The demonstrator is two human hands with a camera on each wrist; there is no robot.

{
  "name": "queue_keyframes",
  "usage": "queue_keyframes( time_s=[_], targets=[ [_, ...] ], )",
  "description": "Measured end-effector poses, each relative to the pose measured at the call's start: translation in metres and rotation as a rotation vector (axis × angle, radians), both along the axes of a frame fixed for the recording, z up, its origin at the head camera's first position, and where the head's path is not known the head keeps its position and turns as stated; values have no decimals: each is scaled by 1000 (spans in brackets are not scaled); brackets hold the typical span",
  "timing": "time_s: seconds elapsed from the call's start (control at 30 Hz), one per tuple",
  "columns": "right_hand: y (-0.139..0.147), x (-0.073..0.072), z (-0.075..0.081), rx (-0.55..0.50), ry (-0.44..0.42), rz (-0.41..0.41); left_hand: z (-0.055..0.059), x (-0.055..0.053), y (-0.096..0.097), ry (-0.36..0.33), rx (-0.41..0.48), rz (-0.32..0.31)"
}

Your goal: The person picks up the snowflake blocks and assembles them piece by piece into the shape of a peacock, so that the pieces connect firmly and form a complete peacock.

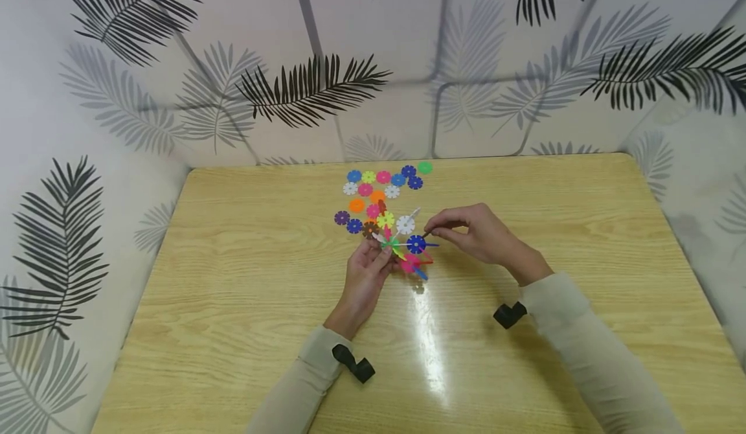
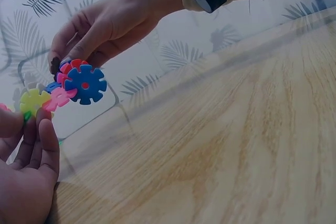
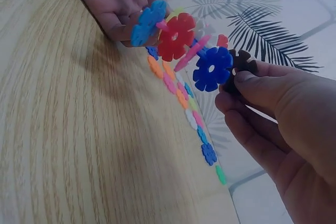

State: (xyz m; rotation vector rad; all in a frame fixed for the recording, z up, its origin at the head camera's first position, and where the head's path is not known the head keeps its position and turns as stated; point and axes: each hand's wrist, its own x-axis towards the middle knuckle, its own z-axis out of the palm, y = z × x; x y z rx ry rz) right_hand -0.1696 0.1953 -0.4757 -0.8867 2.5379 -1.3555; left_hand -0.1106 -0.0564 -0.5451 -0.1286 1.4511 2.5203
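My left hand [image 1: 366, 275] grips a built-up cluster of notched plastic discs, holding it near a green disc [image 1: 390, 244] above the table. Yellow, white, pink, red and blue discs stick out of the cluster at different angles. In my right hand [image 1: 474, 233] a dark brown notched disc [image 3: 242, 66] is pinched between thumb and fingers. That brown disc meets the edge of a dark blue disc [image 3: 212, 69] on the cluster's right side; how deep the slots engage I cannot tell. A lighter blue disc [image 2: 85, 85] with a red middle faces the left wrist view.
Loose discs in several colours lie on the wooden table [image 1: 233, 291] behind the cluster, among them a green one [image 1: 425, 168], a purple one [image 1: 342, 217] and an orange one [image 1: 357, 205]. A leaf-patterned wall covering [image 1: 384, 116] rises at the table's back edge.
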Motion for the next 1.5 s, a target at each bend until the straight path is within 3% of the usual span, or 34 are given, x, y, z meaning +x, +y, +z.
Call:
queue_keyframes(
  time_s=[0.23, 0.53, 0.7, 0.93, 1.13, 1.27, 1.5],
  targets=[
    [-1, 2, 3, 53, 112, 0, 1, 0, 0, -15, -4, -2],
    [-3, 3, 1, 53, 187, 35, 1, -1, 0, -37, -19, 11],
    [-4, 7, -4, 35, 243, 55, 2, -1, 1, -34, -23, 12],
    [-7, 11, -13, -10, 249, 26, 2, 1, 0, -44, -34, 19],
    [-10, 11, -19, -36, 344, 43, 1, 2, -1, -48, -39, 37],
    [-12, 14, -20, -49, 360, 30, 0, 3, -1, -27, -18, 40],
    [-10, 16, -19, 37, 422, 49, -3, 2, 0, -20, -17, 34]
  ],
)
